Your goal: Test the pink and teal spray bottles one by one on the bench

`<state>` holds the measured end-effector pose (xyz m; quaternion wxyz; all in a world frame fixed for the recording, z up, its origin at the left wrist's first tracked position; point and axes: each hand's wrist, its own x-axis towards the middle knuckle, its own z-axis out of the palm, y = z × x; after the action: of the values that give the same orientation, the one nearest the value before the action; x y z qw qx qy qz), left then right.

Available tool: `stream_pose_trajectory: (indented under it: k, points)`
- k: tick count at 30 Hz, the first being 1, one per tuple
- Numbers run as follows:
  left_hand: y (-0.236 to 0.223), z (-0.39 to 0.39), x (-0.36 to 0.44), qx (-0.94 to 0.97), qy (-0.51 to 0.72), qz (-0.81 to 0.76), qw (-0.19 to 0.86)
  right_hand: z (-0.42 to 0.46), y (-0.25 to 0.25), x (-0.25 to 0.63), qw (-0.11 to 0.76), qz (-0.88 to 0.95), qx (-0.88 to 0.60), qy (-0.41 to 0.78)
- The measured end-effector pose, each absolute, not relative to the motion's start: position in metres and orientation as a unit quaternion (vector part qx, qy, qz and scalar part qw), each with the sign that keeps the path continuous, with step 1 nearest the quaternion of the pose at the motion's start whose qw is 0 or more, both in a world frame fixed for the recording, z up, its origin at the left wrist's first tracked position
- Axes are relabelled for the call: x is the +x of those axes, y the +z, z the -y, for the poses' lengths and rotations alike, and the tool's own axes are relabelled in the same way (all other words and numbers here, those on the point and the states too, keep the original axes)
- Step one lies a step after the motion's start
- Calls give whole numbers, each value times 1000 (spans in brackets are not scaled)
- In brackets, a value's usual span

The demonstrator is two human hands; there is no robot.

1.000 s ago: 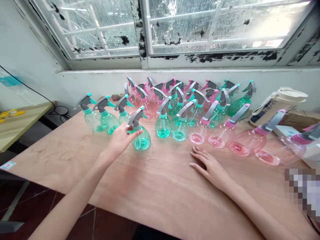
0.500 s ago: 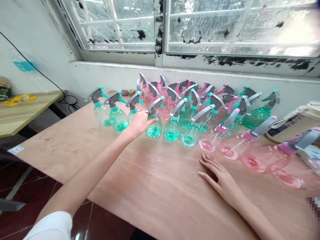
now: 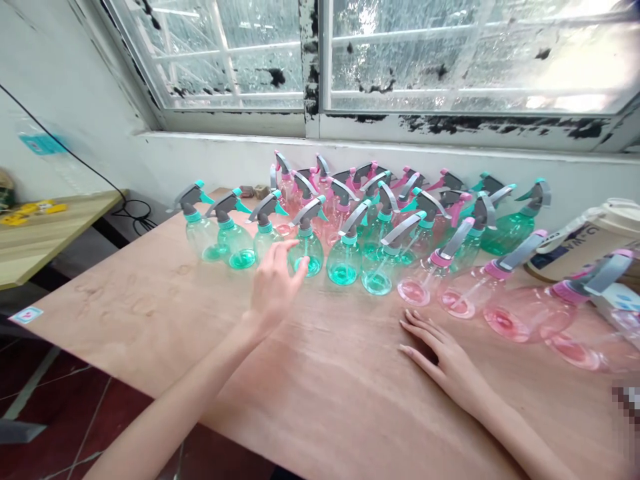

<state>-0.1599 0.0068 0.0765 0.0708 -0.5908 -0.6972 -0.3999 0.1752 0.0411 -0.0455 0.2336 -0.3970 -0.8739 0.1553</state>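
Several teal and pink spray bottles with grey triggers stand in rows along the back of a plywood table (image 3: 320,393). My left hand (image 3: 275,283) hovers open just in front of a teal spray bottle (image 3: 306,241) in the front row, fingertips close to its base, holding nothing. My right hand (image 3: 440,353) lies flat and open on the tabletop, in front of a pink spray bottle (image 3: 425,280).
A cream jug with a dark label (image 3: 590,243) lies at the right behind the pink bottles. A second wooden table (image 3: 45,230) stands at the left, with a black cable near the wall. A window ledge (image 3: 350,143) runs behind the bottles.
My left hand has let go of the teal bottle it had pushed into the front row and drawn back a little toward me. My right hand has stayed flat on the table.
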Motion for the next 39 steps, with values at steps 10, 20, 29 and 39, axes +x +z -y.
stream_pose_trajectory:
  k: [10, 20, 29, 39]
  points:
    - [67, -61, -112, -615, -434, 656, -56, -41, -43, 173, 235, 877, -390, 153]
    - [80, -61, -103, -586, -356, 727, -29, -42, -36, 169, 251, 879, -378, 150]
    - [74, 49, -91, -601, -359, 711, -64, -43, -35, 169, 252, 877, -376, 160]
    - [58, 60, -47, -683, -376, 622, -67, -43, -32, 168, 260, 873, -382, 159]
